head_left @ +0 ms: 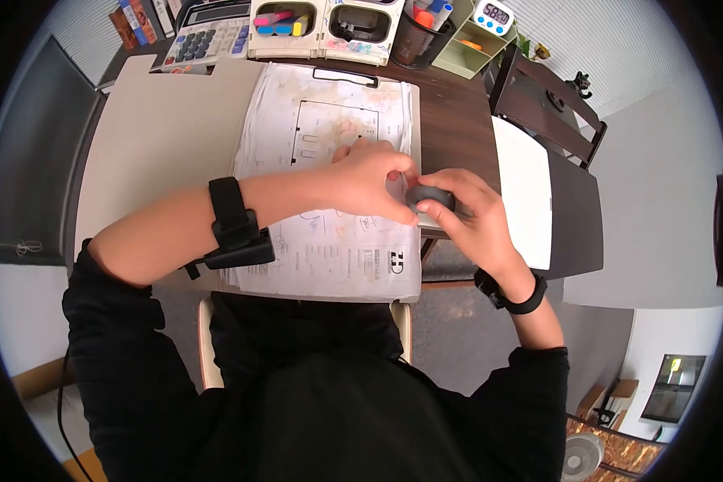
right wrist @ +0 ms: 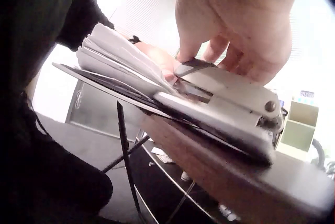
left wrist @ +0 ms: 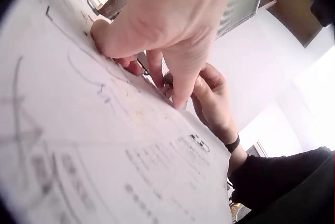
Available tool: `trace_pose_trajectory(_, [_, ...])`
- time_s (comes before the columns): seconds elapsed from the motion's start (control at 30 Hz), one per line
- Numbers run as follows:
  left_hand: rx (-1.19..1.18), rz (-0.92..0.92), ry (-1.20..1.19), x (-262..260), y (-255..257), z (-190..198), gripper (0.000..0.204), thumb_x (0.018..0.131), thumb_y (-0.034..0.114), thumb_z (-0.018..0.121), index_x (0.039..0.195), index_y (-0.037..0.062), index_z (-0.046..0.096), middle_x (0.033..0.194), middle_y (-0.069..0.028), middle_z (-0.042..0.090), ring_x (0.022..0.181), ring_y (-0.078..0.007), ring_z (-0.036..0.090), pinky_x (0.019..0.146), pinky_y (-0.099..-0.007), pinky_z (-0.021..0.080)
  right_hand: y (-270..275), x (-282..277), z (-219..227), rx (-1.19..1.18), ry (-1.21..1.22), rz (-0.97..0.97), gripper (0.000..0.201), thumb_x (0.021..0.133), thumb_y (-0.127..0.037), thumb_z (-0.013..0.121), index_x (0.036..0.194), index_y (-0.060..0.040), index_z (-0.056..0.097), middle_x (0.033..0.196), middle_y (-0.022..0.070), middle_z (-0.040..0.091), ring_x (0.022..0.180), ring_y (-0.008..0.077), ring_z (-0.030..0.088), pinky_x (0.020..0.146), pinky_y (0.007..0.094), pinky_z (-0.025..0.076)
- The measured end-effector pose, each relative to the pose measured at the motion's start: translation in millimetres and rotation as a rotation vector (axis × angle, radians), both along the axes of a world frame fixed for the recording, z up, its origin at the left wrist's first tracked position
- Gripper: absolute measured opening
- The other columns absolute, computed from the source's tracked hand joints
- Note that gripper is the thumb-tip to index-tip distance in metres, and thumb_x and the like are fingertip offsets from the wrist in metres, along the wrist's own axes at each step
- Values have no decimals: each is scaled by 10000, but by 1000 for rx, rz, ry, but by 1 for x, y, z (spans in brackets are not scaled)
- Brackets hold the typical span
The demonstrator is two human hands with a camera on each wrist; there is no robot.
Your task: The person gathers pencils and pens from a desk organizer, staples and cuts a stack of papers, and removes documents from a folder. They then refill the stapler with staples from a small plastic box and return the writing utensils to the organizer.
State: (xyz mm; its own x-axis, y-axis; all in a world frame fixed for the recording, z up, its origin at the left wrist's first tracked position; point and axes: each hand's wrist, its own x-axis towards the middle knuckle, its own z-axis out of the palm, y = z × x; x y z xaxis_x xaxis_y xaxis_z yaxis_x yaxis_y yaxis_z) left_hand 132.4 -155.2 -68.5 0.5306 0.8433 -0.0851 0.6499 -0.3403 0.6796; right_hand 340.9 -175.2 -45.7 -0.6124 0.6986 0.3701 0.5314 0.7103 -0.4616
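My right hand grips the top of a white stapler with a grey tip, at the right edge of the paper stack. In the right wrist view the stapler lies tilted beside the fanned sheets. My left hand reaches over the papers, its thumb and forefinger bent at the stapler's front end. Other left fingers rest on the top sheet. Whether the left fingertips pinch paper or the stapler is hidden.
A clip sits at the stack's top. Behind are a calculator, pen organizer, mesh cup and green holder with timer. A white sheet lies right, near a wooden chair.
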Motion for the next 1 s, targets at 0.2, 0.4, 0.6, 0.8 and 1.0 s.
trace_pose_trajectory(0.2, [-62,108,-315,1,-2,-23,348,665,424,771,885,159,721,926,-37,634,1041,-255,497,932,-416,315,4,3,-19,-499,352,-188,253,820,-117,728,1047,-33,656,972,53,623,913,145,605,764,264,485])
trace_pose_trajectory(0.4, [87,148,-322,4,-10,-29,313,670,377,769,872,143,722,895,1,646,1038,-243,497,938,-409,297,1,0,-16,-447,415,-78,330,797,-104,743,1093,-14,630,986,74,616,933,170,610,785,280,497])
trace_pose_trajectory(0.6, [176,151,-306,5,-14,-32,210,710,344,746,825,171,715,915,9,627,1025,-243,484,906,-421,290,1,2,-11,-255,92,-39,397,756,-99,763,1121,-27,623,1028,130,616,911,259,620,763,329,515])
trace_pose_trajectory(0.8, [239,108,-289,4,-16,-33,194,711,361,747,818,203,711,895,19,591,1005,-243,476,880,-418,283,1,15,-16,-337,326,-132,357,783,-99,750,1116,-42,632,969,62,606,873,146,585,762,251,468])
trace_pose_trajectory(1.0, [169,117,-205,7,-16,-24,239,704,388,751,884,237,706,861,9,556,1001,-241,472,889,-421,279,2,14,-18,-306,372,-119,355,789,-76,736,1124,-35,625,973,62,599,882,147,580,773,247,463])
